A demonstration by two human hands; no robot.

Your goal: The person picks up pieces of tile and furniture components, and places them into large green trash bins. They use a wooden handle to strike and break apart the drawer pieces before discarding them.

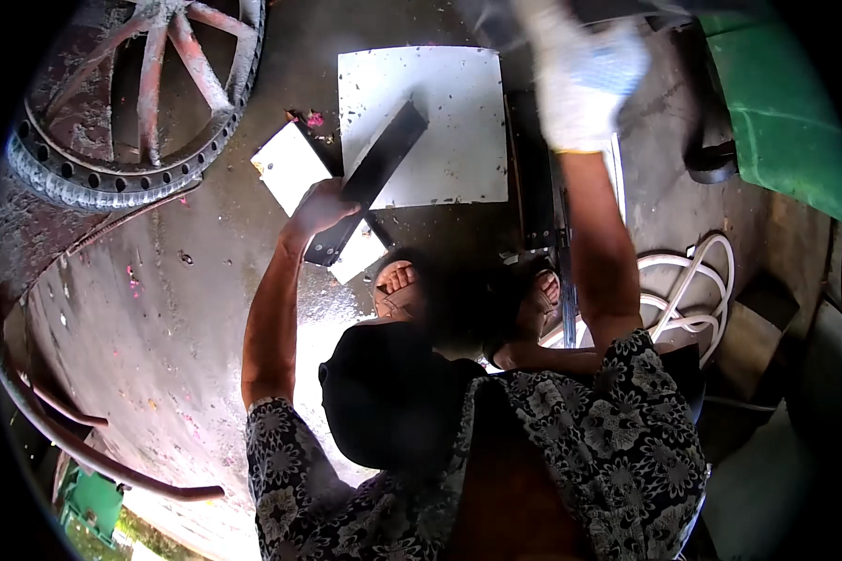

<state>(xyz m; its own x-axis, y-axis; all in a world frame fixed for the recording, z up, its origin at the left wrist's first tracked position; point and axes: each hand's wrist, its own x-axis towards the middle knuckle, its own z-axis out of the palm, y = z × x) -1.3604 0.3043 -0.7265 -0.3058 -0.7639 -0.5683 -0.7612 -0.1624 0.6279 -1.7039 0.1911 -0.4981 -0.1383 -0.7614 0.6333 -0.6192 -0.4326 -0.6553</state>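
My bare left hand (322,208) is closed round the lower end of a long, flat black bar (388,154). The bar slants up to the right, its far end over a large white sheet (454,122) that is speckled with dark flecks. Beneath my left hand lies a smaller white board (285,164), partly covered by the bar. My right hand (587,84), in a white knitted glove with a bluish palm, is raised at the upper right. Motion smears its fingers, and I cannot tell whether it holds anything. A blurred dark shape is close to it at the top.
Dark panels (531,178) and thin dark strips (567,280) lie right of the sheet, near my sandalled feet (398,288). A pale hose (720,290) coils farther right, below a green cover (786,112). A spoked wheel (150,103) occupies the upper left; a curved pipe (126,475) is below.
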